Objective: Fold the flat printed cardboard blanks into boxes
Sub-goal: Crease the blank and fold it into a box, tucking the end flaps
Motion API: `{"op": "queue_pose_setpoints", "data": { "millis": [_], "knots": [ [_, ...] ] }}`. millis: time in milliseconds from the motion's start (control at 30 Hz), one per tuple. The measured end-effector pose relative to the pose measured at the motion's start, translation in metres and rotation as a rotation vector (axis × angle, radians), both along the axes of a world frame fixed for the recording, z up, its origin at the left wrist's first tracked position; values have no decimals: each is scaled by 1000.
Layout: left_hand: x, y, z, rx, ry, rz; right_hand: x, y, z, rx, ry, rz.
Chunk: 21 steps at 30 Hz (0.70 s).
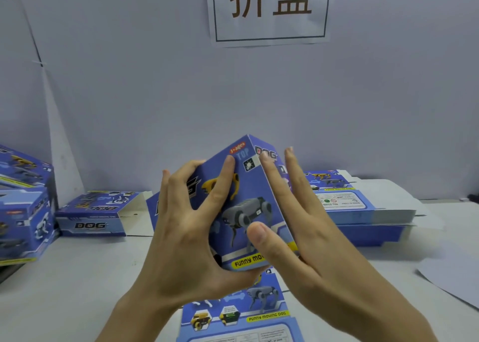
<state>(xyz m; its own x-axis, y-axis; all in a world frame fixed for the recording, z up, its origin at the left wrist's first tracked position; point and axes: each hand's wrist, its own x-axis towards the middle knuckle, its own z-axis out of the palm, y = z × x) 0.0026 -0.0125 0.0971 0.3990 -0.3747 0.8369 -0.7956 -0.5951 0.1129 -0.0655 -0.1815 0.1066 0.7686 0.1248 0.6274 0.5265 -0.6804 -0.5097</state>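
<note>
A blue printed box [246,194] with robot dog pictures is held up above the white table, one corner pointing away from me. My left hand [186,227] grips its left side, fingers spread and curled over the front panel and the left edge. My right hand [293,227] presses flat against its right side with straight fingers, the thumb lying on the front panel. Beneath the hands a flat printed blank [241,313] lies on the table.
A stack of flat blanks [363,207] lies at the right by the wall. Folded boxes [23,201] are piled at the left; another box [96,214] with an open end lies beside them. A paper sheet [451,271] lies at the right. A sign [269,10] hangs on the wall.
</note>
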Motion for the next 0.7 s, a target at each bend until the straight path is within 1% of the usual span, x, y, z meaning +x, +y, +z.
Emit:
{"op": "queue_pose_setpoints", "data": {
  "millis": [67, 100, 167, 200, 233, 300, 333, 367, 400, 467, 500, 533, 567, 600, 633, 667, 700],
  "knots": [
    [1, -2, 2, -7, -2, -31, -1, 1, 2, 114, 13, -10],
    [2, -3, 3, 10, -29, -35, 2, 3, 3, 217, 31, 5],
    [3, -7, 2, 41, -90, 31, 10, 2, 2, 515, 51, 81],
    [4, -10, 0, 11, -54, 77, 16, -2, 0, 677, 46, 86],
    [5, -15, -2, -64, 53, 113, 21, -6, -1, 817, 38, 75],
    [1, -24, -4, -277, 406, 145, 27, -13, -2, 1056, 31, 80],
    [2, -26, -7, -375, 588, 126, 29, -15, -3, 1157, 22, 103],
    [5, -27, -8, -470, 758, 64, 31, -16, -5, 1226, 18, 132],
    [8, -25, -9, -563, 917, -49, 33, -15, -6, 1256, 34, 164],
    [12, -20, -5, -743, 1207, -382, 36, -13, -11, 1268, 113, 239],
    [13, -18, -3, -798, 1317, -531, 38, -13, -11, 1254, 175, 277],
    [16, -16, -4, -831, 1363, -625, 39, -15, -11, 1202, 240, 300],
    [21, -14, -6, -878, 1351, -672, 39, -17, -10, 1112, 290, 291],
    [25, -12, -8, -935, 1321, -677, 39, -20, -10, 999, 324, 231],
    [29, -10, -9, -965, 1247, -642, 39, -24, -10, 896, 337, 137],
    [32, -8, -10, -938, 1130, -580, 40, -28, -9, 828, 320, 42],
    [35, -5, -11, -860, 990, -503, 40, -33, -8, 790, 283, -32]
  ]
}}
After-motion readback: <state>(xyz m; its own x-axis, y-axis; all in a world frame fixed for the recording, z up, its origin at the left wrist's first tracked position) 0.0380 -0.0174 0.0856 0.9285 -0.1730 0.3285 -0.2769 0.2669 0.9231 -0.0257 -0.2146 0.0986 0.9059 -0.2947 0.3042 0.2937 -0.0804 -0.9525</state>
